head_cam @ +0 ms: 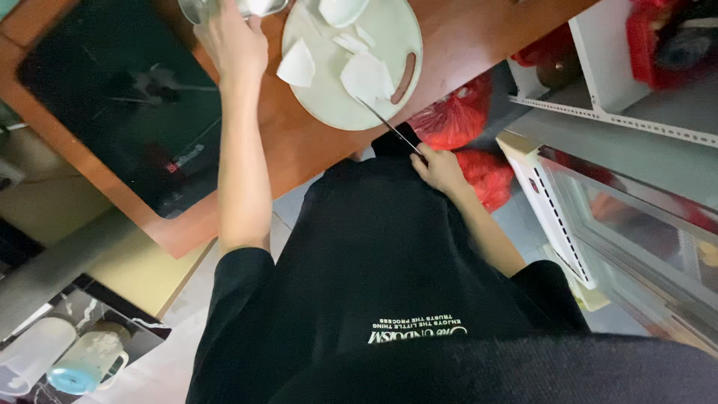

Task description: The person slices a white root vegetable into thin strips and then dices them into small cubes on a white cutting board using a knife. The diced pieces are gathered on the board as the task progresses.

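Knife, thin and bright-bladed, lies pinched in my right hand held against my black shirt, its tip reaching over the rim of the round pale cutting board, where flat white angular slices and a small white bowl rest. My left hand stretches forward with fingers closed around a clear glass vessel at the top edge, just beside the board. Board and glossy black cooktop sit on a smooth reddish-brown wooden counter.
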